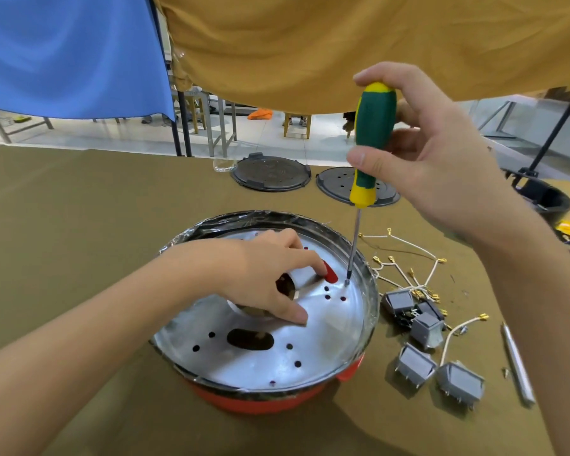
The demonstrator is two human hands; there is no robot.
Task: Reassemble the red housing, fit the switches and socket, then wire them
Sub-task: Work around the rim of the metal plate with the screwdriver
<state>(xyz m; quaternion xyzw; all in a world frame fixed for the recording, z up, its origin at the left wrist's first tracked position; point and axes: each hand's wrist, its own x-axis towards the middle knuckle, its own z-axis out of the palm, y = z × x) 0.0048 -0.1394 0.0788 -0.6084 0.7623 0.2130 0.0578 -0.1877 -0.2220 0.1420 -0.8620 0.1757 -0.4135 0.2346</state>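
Red housing (270,398) under left hand (270,274), fingers pressing plate; right hand (418,153) gripping screwdriver (372,139).

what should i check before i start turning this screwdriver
1. Screwdriver gripped: ok, right hand is wrapped round the green and yellow handle.
2. Tip seated in the screw: cannot tell, too small to see.
3. Shaft upright: roughly ok, it leans slightly.
4. Metal plate steadied: ok, left hand presses down at its centre.
5. Left fingers clear of the tip: ok, apart but close.
6. Grey switches and wires clear of the work: ok, they lie on the table beside the red housing.
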